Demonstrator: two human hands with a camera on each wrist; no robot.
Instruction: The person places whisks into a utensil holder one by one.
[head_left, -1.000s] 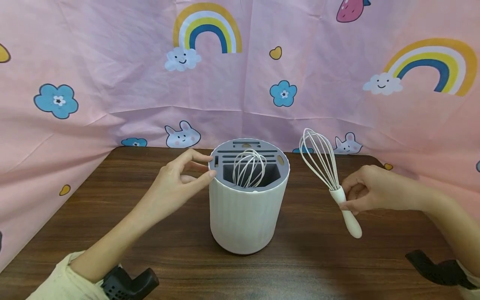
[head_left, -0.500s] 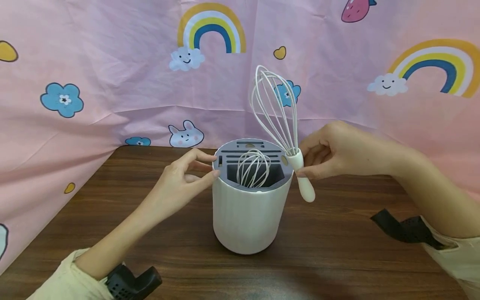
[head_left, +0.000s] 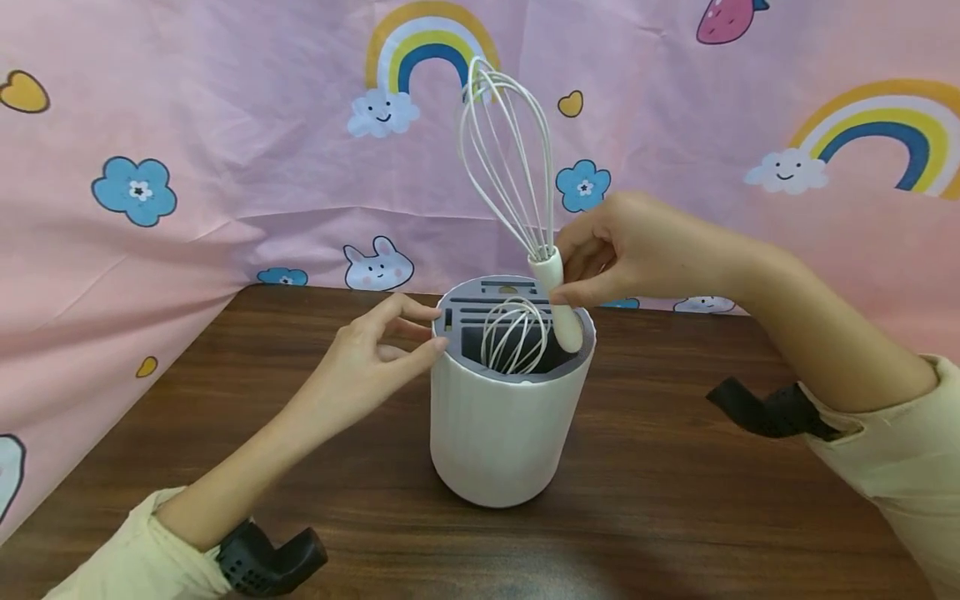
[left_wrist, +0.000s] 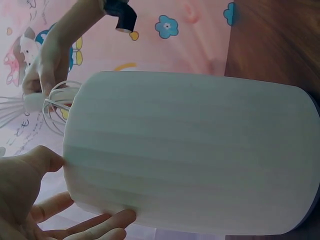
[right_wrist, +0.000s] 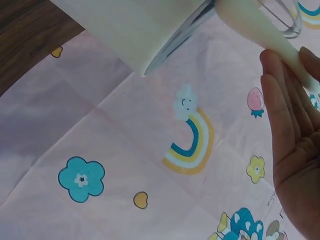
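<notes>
A white utensil holder (head_left: 502, 433) with a grey slotted top stands upright on the table. The wire loops of a whisk (head_left: 515, 336) stick out of its large front compartment. At its left rim, the left hand (head_left: 367, 358) touches the holder with thumb and fingertips spread, as the left wrist view also shows. Above the holder, the right hand (head_left: 637, 250) pinches a second white whisk (head_left: 546, 271) near the top of its handle. This whisk is tilted, wires up, and its handle end appears over the opening; whether it is inside cannot be told.
The holder stands on a dark wooden table (head_left: 675, 500). Behind it hangs a pink cloth (head_left: 285, 167) with rainbows and flowers. Narrow slots (head_left: 480, 302) lie in the rear of the grey top. Black wrist cameras sit on both forearms.
The right hand has carried the held whisk left and up, from beside the holder to above its opening. The left hand stays at the holder's rim.
</notes>
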